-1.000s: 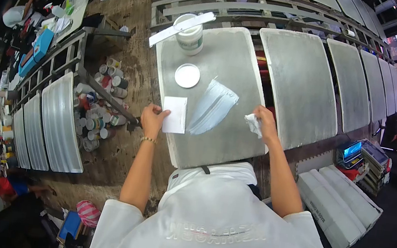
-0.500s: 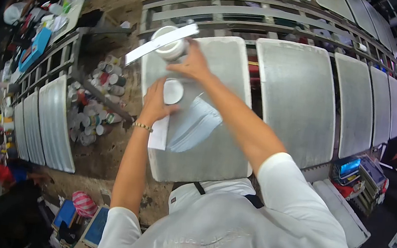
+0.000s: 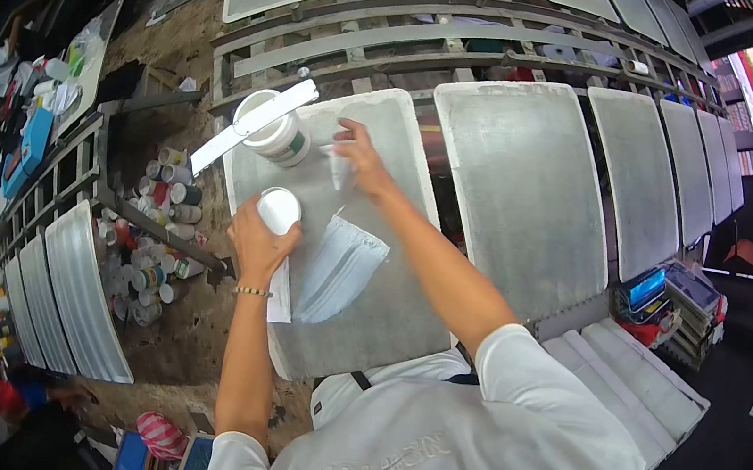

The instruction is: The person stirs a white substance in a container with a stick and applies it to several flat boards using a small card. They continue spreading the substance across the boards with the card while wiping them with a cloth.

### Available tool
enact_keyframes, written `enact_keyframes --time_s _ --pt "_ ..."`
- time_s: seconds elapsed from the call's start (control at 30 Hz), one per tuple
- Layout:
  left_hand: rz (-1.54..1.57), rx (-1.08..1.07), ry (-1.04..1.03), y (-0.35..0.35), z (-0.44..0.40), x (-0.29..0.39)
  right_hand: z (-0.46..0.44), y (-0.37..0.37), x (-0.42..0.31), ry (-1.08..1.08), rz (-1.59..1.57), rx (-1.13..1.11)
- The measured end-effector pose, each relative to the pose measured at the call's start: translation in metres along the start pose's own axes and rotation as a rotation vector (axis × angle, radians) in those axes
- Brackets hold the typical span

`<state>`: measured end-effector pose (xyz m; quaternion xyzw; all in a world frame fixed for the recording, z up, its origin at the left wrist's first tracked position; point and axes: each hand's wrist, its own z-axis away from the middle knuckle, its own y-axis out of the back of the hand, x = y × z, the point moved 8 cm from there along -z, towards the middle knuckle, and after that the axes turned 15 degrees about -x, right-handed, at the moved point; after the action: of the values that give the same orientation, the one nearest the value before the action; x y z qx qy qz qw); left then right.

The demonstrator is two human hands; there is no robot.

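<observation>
My left hand (image 3: 261,246) is wrapped around a small white tub (image 3: 279,210), whose round top faces up. To the right of the white bucket, my right hand (image 3: 365,165) has its fingers curled by a pale, blurred thing (image 3: 338,171) that I cannot make out. The bucket (image 3: 288,145) stands on the grey board with a long white flat strip (image 3: 219,150) lying across its rim. A light-blue face mask (image 3: 343,269) lies flat on the board, nearer to me. Another white strip (image 3: 280,298) lies partly under my left wrist.
Grey boards with pale rims (image 3: 526,179) stand in a row to the right and beyond a wooden rack (image 3: 374,40). Many used cups and tubs (image 3: 153,272) are piled on the left. White panels (image 3: 643,375) lie at the right, below a stack of frames (image 3: 678,313).
My right hand has moved off the bucket to its right, and a pale thing now shows by its fingers. My left hand remains on the tub. The view has shifted.
</observation>
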<state>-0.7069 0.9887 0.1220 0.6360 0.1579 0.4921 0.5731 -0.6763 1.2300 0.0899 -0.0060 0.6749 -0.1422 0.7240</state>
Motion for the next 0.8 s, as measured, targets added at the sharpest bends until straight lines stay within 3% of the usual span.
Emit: enact_keyframes --time_s 0.03,0.1,0.17,0.3,0.5,0.57,0.73,0.8 --pt "0.04 -0.012 0.046 0.003 0.003 -0.004 0.021 0.014 -0.002 -0.083 -0.181 0.02" --pt "0.124 -0.07 0.021 0.004 0.005 0.011 0.055 0.052 0.008 -0.052 -0.397 0.121" --pt "0.29 -0.186 -0.123 -0.011 0.004 0.052 0.096 0.08 0.002 -0.05 -0.442 0.057" --pt "0.215 -0.028 -0.459 -0.021 -0.062 0.156 0.155 0.125 -0.024 -0.034 -0.417 0.144" --pt "0.057 0.249 0.001 -0.007 -0.284 0.182 0.189 0.187 -0.033 -0.033 -0.434 0.287" --pt "-0.05 0.165 0.156 -0.024 -0.327 0.162 0.2 0.206 -0.032 -0.049 -0.408 0.281" --pt "-0.215 0.044 0.235 -0.043 -0.335 0.155 0.22 0.237 -0.027 -0.235 -0.311 0.282" --pt "-0.277 0.171 0.18 -0.039 -0.313 0.168 0.21 0.244 -0.034 -0.214 -0.284 0.277"
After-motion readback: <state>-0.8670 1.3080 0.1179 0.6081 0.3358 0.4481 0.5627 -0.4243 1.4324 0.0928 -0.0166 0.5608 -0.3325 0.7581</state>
